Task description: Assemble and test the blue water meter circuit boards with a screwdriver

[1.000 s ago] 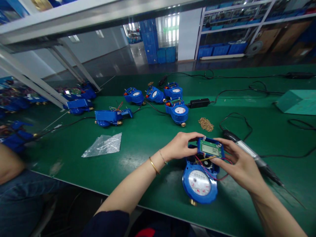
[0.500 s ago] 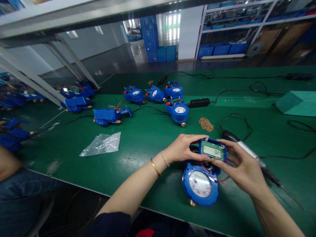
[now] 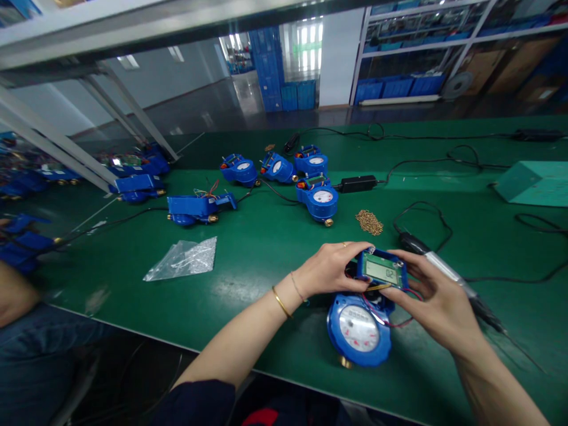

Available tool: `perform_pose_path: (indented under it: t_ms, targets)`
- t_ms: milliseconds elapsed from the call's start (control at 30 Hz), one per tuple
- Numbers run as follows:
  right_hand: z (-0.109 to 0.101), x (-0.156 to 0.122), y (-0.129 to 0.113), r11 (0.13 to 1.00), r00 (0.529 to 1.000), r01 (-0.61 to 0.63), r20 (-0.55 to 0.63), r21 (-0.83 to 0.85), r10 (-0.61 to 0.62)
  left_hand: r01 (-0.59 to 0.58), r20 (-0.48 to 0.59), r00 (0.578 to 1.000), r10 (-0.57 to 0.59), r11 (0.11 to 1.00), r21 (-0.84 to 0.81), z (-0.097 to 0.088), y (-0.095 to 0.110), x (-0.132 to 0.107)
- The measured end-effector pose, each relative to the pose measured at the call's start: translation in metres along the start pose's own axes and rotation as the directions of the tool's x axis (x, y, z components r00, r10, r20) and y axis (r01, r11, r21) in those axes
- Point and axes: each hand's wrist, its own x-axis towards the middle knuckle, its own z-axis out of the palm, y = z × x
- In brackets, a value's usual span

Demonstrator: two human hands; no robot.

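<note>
Two-Handed Hold at the Near Edge

Item 1: rectangular blue plastic display module [image 3: 381, 271] with green circuit board and grey screen, digits showing. Location: over the far end of a round blue meter with a white dial [image 3: 359, 328], just beyond the dial. Whether the two touch, I cannot tell from where I stand.

Item 2: bare left hand [image 3: 338, 267], fingers and thumb narrowed on the module's left end.

Item 3: bare right hand [image 3: 437, 296], fingers and thumb closed about its right end.

Item 4: thin red wire [image 3: 393, 325], looping out beside the meter under the right hand; a yellow one [image 3: 379, 287] runs along the module's lower edge.

Handling, in my judgement: even, light pressure at both ends, thumbs off the screen; module level, neither end leading; wires tucked clear of any edge that could pinch them; no tug on their joints.

Adjacent stock, all on the green table [image 3: 266, 236]: loose heap of small brass-coloured screws [image 3: 369, 222]; silver-and-black pen-shaped electric screwdriver [image 3: 446, 269], beside the right hand.
</note>
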Motion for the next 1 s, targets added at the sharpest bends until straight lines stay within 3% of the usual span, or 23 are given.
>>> perform_pose_path:
  t_ms: [233,367,500,633,767,867,933,1000]
  targets:
    - [0.002,0.001,-0.006,0.999,0.999,0.041,0.032,-0.022,-0.04,-0.043,-0.244,0.97,0.022,0.996,-0.081,0.014,-0.005,-0.007]
    - [-0.006,0.004,-0.013,0.996,0.991,0.049,0.124,-0.08,-0.039,-0.008,-0.287,0.957,-0.034,0.99,-0.143,0.015,-0.004,-0.007]
    - [-0.008,0.005,-0.025,0.945,0.969,0.154,0.232,-0.287,-0.087,0.045,-0.282,0.955,-0.095,0.983,-0.176,0.013,-0.004,-0.007]
    - [0.011,0.006,-0.032,0.825,0.959,0.275,0.084,-0.493,-0.27,0.072,-0.283,0.951,-0.121,0.981,-0.179,0.015,-0.002,-0.007]
    - [0.026,0.008,-0.032,0.732,0.894,0.358,-0.012,-0.58,-0.447,0.017,-0.321,0.944,-0.072,0.985,-0.172,0.017,0.001,-0.007]
    - [0.025,0.01,-0.031,0.665,0.848,0.43,0.021,-0.611,-0.529,0.022,-0.235,0.969,-0.071,0.978,-0.206,0.007,0.001,-0.005]
    - [0.022,0.011,-0.029,0.632,0.828,0.462,0.047,-0.622,-0.559,0.049,-0.07,0.995,-0.075,0.948,-0.315,-0.007,0.001,-0.003]
    - [0.02,0.011,-0.027,0.612,0.816,0.478,0.061,-0.63,-0.575,0.115,0.122,0.991,-0.061,0.858,-0.5,-0.021,0.0,0.0]
